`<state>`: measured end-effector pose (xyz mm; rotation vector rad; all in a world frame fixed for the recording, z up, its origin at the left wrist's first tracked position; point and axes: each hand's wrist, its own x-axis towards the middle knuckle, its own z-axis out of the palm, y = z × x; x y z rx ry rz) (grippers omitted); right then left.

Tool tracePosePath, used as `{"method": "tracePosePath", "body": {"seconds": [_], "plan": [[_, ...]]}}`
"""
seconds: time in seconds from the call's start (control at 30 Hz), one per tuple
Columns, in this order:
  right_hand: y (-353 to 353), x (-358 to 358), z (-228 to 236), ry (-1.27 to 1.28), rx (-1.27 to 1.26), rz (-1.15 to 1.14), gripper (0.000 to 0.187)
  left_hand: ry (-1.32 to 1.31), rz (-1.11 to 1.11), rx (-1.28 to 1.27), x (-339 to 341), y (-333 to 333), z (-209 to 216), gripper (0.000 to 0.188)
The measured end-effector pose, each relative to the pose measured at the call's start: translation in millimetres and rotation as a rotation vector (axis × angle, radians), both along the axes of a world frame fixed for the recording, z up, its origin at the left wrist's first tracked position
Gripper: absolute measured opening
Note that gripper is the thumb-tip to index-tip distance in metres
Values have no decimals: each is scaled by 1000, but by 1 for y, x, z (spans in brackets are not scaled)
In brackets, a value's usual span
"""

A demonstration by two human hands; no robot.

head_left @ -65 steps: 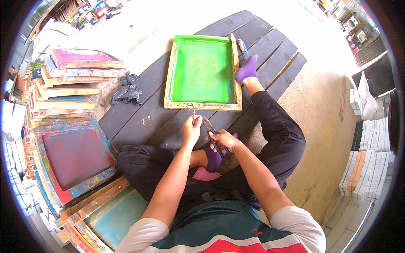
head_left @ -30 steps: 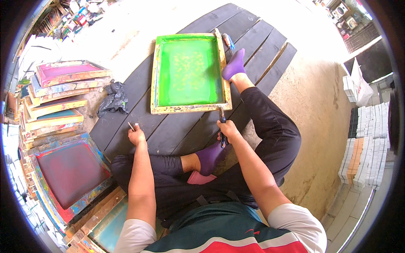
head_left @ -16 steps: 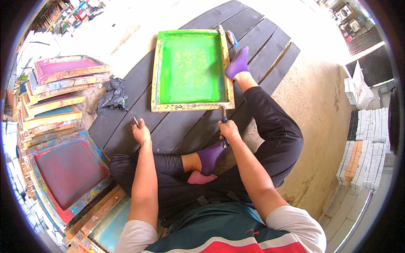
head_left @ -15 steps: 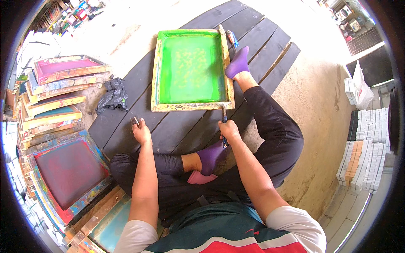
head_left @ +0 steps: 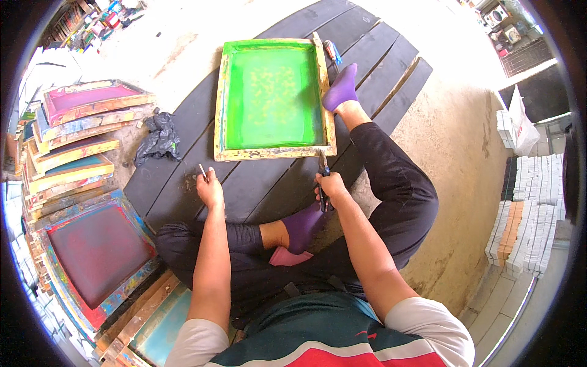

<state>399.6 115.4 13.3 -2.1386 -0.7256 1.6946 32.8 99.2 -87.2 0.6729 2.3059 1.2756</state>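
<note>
Rightward slides the left hand (head_left: 211,191) since half a second ago, pinching a thin pale stick (head_left: 202,170): light, probably, its lower end lost behind the fingers. Centre now, the green mesh screen in a paint-stained wooden frame (head_left: 272,98) lies on the black plank table (head_left: 247,186); that mesh could mark easily, so take the stiff wood. And the right hand (head_left: 331,185) wraps dark-handled metal pliers (head_left: 323,161), likely rigid and weighty, best held low; nose at the frame's near edge, but biting or merely overlapping? Can't tell.
</note>
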Motion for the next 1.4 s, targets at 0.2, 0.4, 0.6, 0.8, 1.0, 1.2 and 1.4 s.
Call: {"method": "tracePosePath", "body": {"seconds": [0.2,0.4,0.6,0.8,1.0,1.2,1.4], "plan": [[-11,8,4,210,87,13,31,-231,-141,127,37,-3,37,21],[-26,-45,32,343,61,253,34,-351,-555,183,84,-12,57,20],[-36,-78,30,445,-33,350,35,-285,-556,229,110,-19,58,15],[-35,-78,34,480,-72,411,36,-263,-514,226,113,-25,62,13],[-37,-69,22,506,-78,347,47,-204,-457,239,106,-19,46,15],[-23,-34,10,295,30,144,50,-352,-101,145,69,-9,28,19],[-5,-5,22,197,53,-81,42,-289,117,91,6,-6,3,18]]}}
